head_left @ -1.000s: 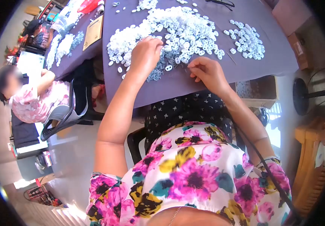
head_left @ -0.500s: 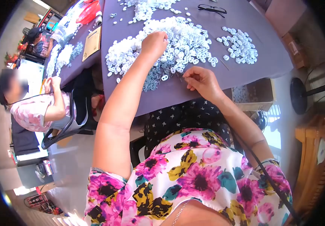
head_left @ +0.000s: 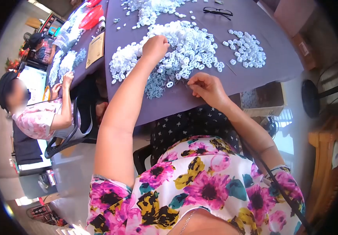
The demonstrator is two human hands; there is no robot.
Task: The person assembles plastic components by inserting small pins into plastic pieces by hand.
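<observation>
A large heap of small white oval plastic pieces with two holes (head_left: 192, 47) lies on the table in front of me. Over its middle, my left hand (head_left: 155, 49) touches or hovers just above the pieces, fingers curled together and their tips hidden. My right hand (head_left: 207, 89) is at the near edge of the heap, thumb and fingers pinched; whatever is between them is too small to make out. A pile of small grey screw-like pieces (head_left: 155, 87) sits between my hands, partly behind my left forearm. One loose white piece (head_left: 169, 84) lies beside it.
A smaller group of white pieces (head_left: 249, 49) lies to the right, with black-framed glasses (head_left: 217, 12) behind. A thin stick (head_left: 231, 69) rests near the heap. Another person (head_left: 39, 113) sits at the left table, near a red bowl (head_left: 91, 17). An open cardboard box (head_left: 269, 98) stands below the table's edge.
My left hand has shifted slightly left and nearer over the heap. My right hand has moved a little left, still pinched. The other person's hands have changed position, and the view has shifted slightly.
</observation>
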